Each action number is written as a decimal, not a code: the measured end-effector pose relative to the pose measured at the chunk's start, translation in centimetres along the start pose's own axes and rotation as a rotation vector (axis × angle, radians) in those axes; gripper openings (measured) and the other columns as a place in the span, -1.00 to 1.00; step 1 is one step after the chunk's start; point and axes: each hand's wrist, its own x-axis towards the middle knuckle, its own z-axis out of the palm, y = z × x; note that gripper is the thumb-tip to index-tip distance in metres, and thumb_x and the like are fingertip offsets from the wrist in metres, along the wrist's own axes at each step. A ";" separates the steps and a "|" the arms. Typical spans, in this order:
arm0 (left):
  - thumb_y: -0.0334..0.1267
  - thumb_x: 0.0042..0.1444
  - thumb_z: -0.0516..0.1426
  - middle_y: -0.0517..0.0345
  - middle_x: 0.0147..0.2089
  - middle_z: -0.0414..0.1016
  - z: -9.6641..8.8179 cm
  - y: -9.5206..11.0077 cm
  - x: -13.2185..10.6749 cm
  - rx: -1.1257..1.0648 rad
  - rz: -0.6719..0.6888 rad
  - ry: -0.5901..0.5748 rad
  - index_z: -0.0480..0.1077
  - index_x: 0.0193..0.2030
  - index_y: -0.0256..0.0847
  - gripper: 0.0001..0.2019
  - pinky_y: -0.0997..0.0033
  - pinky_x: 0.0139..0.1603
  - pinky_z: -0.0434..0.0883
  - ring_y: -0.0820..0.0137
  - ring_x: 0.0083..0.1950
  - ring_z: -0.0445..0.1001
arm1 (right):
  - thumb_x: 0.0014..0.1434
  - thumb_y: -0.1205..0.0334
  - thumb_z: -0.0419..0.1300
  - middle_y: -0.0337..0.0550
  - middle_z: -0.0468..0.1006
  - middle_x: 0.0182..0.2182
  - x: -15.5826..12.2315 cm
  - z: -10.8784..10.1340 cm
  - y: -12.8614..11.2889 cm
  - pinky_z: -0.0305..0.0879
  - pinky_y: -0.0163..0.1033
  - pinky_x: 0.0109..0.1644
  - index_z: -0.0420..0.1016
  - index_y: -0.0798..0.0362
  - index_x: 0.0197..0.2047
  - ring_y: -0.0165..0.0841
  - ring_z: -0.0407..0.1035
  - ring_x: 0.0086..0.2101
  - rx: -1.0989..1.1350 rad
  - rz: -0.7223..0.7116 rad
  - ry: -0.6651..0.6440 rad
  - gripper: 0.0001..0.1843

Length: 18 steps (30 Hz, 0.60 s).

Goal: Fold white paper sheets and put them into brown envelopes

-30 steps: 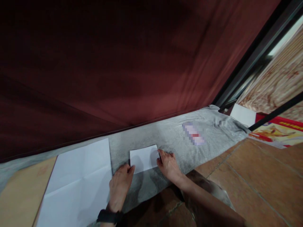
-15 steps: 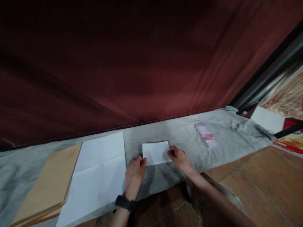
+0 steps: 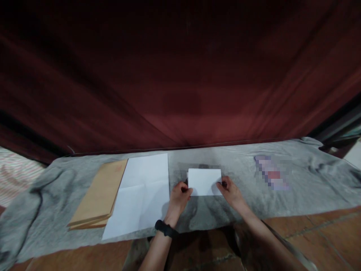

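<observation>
A small folded sheet of white paper is held between my two hands, just over the grey cloth. My left hand, with a dark band on its wrist, pinches the paper's lower left corner. At the right edge, my right hand grips it between thumb and fingers. Left of my left hand lies a large white sheet with crease lines across it. Beside that sheet, partly under its edge or against it, is a stack of brown envelopes.
Grey cloth covers the long low surface. Toward its right side lies a blurred purple and pink item. A dark red curtain hangs behind the surface. Brown floor tiles show along the front, and striped fabric at far left.
The view has swung left, so everything appears farther right. The folded paper looks more level and raised toward me, with both hands still on it.
</observation>
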 end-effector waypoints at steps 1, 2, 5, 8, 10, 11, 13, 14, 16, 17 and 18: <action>-0.32 -0.03 0.23 0.33 -0.58 0.34 0.0 -0.1 0.1 -0.010 0.007 0.003 0.28 -0.49 -0.16 -0.83 0.44 -0.44 0.34 0.45 -0.51 0.42 | 0.19 -0.03 0.08 -0.20 0.49 -0.43 0.0 0.0 0.0 0.32 -0.19 -0.25 0.36 -0.03 -0.24 -0.26 0.43 -0.38 0.017 0.006 0.002 -0.75; -0.33 -0.06 0.24 0.34 -0.59 0.33 0.0 -0.3 0.2 -0.021 0.016 0.006 0.28 -0.50 -0.16 -0.82 0.45 -0.44 0.33 0.46 -0.52 0.39 | 0.18 -0.05 0.09 -0.21 0.49 -0.44 0.0 -0.1 0.0 0.32 -0.19 -0.27 0.36 -0.03 -0.25 -0.26 0.43 -0.39 0.036 0.011 0.006 -0.74; -0.35 -0.09 0.25 0.33 -0.56 0.34 0.1 -0.6 0.2 -0.062 0.042 0.011 0.29 -0.48 -0.17 -0.83 0.45 -0.41 0.32 0.47 -0.49 0.39 | 0.15 -0.08 0.11 -0.19 0.52 -0.44 0.1 -0.1 0.0 0.34 -0.18 -0.27 0.38 -0.04 -0.24 -0.24 0.45 -0.39 0.110 0.036 0.004 -0.71; -0.35 -0.09 0.23 0.30 -0.48 0.42 0.1 -0.6 -0.1 -0.127 0.067 0.023 0.36 -0.28 -0.17 -0.81 0.44 -0.34 0.36 0.44 -0.41 0.45 | 0.10 -0.09 0.18 -0.20 0.53 -0.44 0.2 0.0 -0.4 0.39 -0.18 -0.30 0.39 -0.07 -0.23 -0.21 0.48 -0.36 0.262 0.094 -0.015 -0.70; -0.36 -0.09 0.23 0.27 -0.41 0.47 0.1 -0.4 -0.4 -0.218 0.079 0.007 0.35 0.00 -0.16 -0.56 0.42 -0.28 0.37 0.41 -0.35 0.48 | 0.06 -0.09 0.23 -0.20 0.55 -0.42 0.2 0.0 -0.9 0.45 -0.18 -0.31 0.41 -0.08 -0.17 -0.21 0.51 -0.34 0.451 0.168 -0.052 -0.66; -0.37 -0.10 0.23 0.26 -0.39 0.49 0.1 -0.3 -0.6 -0.264 0.078 -0.005 0.31 0.11 -0.16 -0.44 0.41 -0.26 0.38 0.40 -0.33 0.49 | 0.04 -0.08 0.27 -0.20 0.58 -0.38 0.2 0.0 -1.2 0.48 -0.18 -0.31 0.42 -0.09 -0.12 -0.21 0.53 -0.32 0.559 0.212 -0.078 -0.62; -0.38 -0.12 0.22 0.22 -0.34 0.53 0.0 0.1 -1.0 -0.329 0.076 -0.048 0.29 0.19 -0.18 -0.37 0.39 -0.21 0.39 0.38 -0.29 0.51 | 0.00 -0.04 0.32 -0.18 0.63 -0.27 0.1 -0.2 -1.8 0.54 -0.16 -0.25 0.44 -0.10 -0.04 -0.19 0.57 -0.25 0.736 0.292 -0.137 -0.54; -0.39 -0.12 0.22 0.18 -0.30 0.55 -0.1 0.3 -1.2 -0.353 0.079 -0.092 0.33 0.16 -0.20 -0.40 0.38 -0.17 0.39 0.37 -0.25 0.52 | -0.01 -0.02 0.34 -0.15 0.64 -0.22 0.0 -0.4 -2.0 0.56 -0.15 -0.21 0.45 -0.09 -0.03 -0.18 0.58 -0.22 0.790 0.320 -0.170 -0.53; -0.39 -0.13 0.22 0.11 -0.22 0.57 -0.3 0.6 -1.5 -0.400 0.088 -0.181 0.43 0.04 -0.23 -0.51 0.38 -0.12 0.39 0.35 -0.18 0.53 | -0.01 0.03 0.37 -0.09 0.66 -0.17 -0.1 -0.7 -2.3 0.57 -0.14 -0.15 0.51 -0.05 -0.09 -0.16 0.58 -0.18 0.843 0.349 -0.234 -0.59; -0.37 -0.11 0.23 0.09 -0.19 0.58 -0.4 0.7 -1.7 -0.426 0.088 -0.206 0.46 -0.01 -0.23 -0.56 0.38 -0.11 0.39 0.34 -0.16 0.53 | -0.01 0.05 0.38 -0.06 0.66 -0.17 -0.1 -0.9 -2.4 0.58 -0.14 -0.13 0.54 -0.02 -0.13 -0.15 0.59 -0.17 0.857 0.355 -0.264 -0.63; -0.33 -0.08 0.23 0.08 -0.16 0.58 -0.5 0.8 -1.7 -0.445 0.085 -0.201 0.47 -0.04 -0.22 -0.61 0.39 -0.13 0.39 0.35 -0.15 0.53 | -0.01 0.06 0.39 -0.03 0.67 -0.17 -0.1 -0.9 -2.4 0.58 -0.13 -0.12 0.56 -0.01 -0.15 -0.15 0.59 -0.18 0.866 0.358 -0.290 -0.65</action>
